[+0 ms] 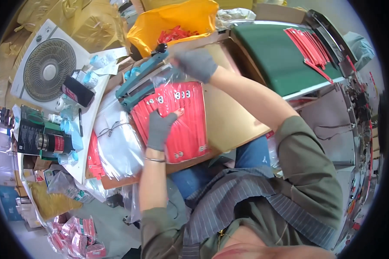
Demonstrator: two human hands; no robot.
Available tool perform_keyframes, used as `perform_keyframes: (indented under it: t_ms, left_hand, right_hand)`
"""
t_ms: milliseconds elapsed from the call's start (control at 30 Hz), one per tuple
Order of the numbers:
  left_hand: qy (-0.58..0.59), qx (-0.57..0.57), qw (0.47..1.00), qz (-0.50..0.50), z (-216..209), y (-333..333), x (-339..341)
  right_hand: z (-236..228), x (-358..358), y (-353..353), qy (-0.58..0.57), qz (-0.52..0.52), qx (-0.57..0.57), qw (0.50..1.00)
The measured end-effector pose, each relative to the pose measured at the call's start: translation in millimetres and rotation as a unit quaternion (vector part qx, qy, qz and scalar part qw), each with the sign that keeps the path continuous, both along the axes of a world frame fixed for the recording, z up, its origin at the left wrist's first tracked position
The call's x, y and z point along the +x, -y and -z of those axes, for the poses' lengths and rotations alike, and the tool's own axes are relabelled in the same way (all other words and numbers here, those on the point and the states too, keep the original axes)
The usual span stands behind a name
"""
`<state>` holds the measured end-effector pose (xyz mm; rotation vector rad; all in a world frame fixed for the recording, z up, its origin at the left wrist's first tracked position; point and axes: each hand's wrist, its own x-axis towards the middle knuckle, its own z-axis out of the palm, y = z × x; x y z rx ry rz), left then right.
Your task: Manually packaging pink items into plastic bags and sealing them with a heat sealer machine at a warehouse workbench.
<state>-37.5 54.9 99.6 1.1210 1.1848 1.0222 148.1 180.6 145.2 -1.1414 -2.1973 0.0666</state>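
A clear plastic bag packed with flat red strips (pixel 188 116), printed with small black-and-white faces, lies before me on a cardboard surface. My left hand (pixel 159 127), in a grey fingerless glove, holds the bag at its left part, thumb out across the top. Along the bag's upper left stands a teal hand-operated bag sealer (pixel 138 84), its long arm raised. My right hand (pixel 196 64), gloved alike, is beside the sealer arm's black-tipped end, above the bag's loose plastic end. Motion smears its fingers, so whether they grip anything is unclear.
Left of the bag are a stack of clear plastic bags (pixel 119 146) and a white table (pixel 90 134) with a fan (pixel 49 69), a phone (pixel 78 91) and a thermos (pixel 54 142). A yellow bag (pixel 177 21) stands behind. More red strips (pixel 309 47) lie on a green belt (pixel 268 56) at right.
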Motion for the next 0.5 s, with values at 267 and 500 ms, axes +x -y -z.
perform_keyframes:
  t_ms: [267,500]
  left_hand:
    - [0.138,-0.110,0.977,-0.116,65,-67,-61]
    - [0.087,-0.129,0.971,-0.181,64,-85,-63]
  right_hand:
    - [-24,-89,-85,-0.059,0.066,-0.026,0.996]
    - [85,-54,-116,-0.005,0.136,-0.037,0.990]
